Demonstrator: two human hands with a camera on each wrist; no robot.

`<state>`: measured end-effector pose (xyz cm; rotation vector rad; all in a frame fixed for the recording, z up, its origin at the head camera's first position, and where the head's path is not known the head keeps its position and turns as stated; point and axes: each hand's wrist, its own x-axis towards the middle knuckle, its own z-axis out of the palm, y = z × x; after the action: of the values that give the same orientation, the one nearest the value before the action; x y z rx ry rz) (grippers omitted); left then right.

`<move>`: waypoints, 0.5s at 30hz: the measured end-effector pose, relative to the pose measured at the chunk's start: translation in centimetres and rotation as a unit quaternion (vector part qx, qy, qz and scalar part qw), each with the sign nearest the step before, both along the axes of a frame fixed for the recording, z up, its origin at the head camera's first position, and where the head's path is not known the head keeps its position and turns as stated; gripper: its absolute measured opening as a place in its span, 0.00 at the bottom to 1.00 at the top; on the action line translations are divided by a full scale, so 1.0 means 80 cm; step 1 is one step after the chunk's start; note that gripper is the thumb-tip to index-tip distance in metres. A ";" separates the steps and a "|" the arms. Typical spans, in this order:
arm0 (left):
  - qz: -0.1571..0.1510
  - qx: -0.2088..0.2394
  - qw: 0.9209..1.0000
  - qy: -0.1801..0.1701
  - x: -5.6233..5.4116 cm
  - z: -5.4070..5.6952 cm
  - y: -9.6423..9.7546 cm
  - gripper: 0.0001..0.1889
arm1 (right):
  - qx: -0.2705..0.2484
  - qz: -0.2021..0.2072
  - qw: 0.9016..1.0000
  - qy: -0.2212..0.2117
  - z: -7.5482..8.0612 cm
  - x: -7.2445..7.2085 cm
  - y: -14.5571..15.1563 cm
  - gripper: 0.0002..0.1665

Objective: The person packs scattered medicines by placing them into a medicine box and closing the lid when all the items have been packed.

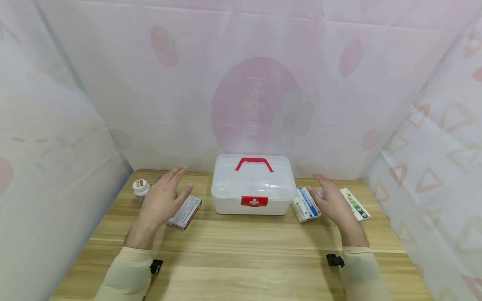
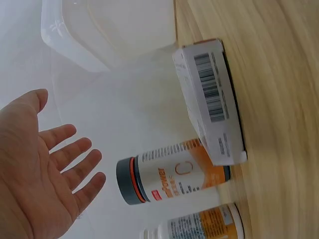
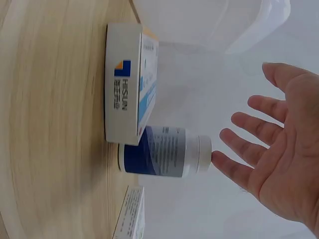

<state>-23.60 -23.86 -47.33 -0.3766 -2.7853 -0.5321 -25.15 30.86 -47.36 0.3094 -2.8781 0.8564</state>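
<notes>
My left hand (image 1: 162,202) hovers with spread fingers above a white medicine box (image 1: 186,212) and beside a white pill bottle (image 1: 141,188). In the left wrist view, a dark-capped vitamin C bottle (image 2: 172,172) stands behind that box, largely hidden by the hand in the head view. Fingers extended, my right hand (image 1: 333,200) is above the table between a blue-and-white medicine box (image 1: 306,205) and a green-and-white box (image 1: 355,204). A blue-labelled bottle (image 3: 159,154) with a white cap stands under it. Both hands hold nothing.
A white first-aid box (image 1: 229,205) with a translucent lid, red handle (image 1: 254,159) and red latch (image 1: 254,201) sits closed at the back middle of the wooden table (image 1: 241,259). Printed cloth (image 1: 180,100) hangs behind and at both sides.
</notes>
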 end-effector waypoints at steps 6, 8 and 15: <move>-0.020 0.008 1.000 0.004 0.005 -0.001 0.020 0.37 | -0.032 -0.002 0.999 -0.005 0.002 0.003 -0.016 0.40; -0.025 0.012 1.000 0.002 0.006 -0.002 0.026 0.37 | -0.041 0.001 0.999 -0.008 0.001 0.004 -0.021 0.40; -0.043 0.029 0.999 -0.004 0.008 -0.009 0.044 0.36 | -0.056 0.017 0.998 -0.022 0.006 0.010 -0.039 0.42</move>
<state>-22.94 -20.31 -48.07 -0.4847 -2.7647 -0.6335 -24.37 27.74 -46.88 0.3312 -2.8584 1.0395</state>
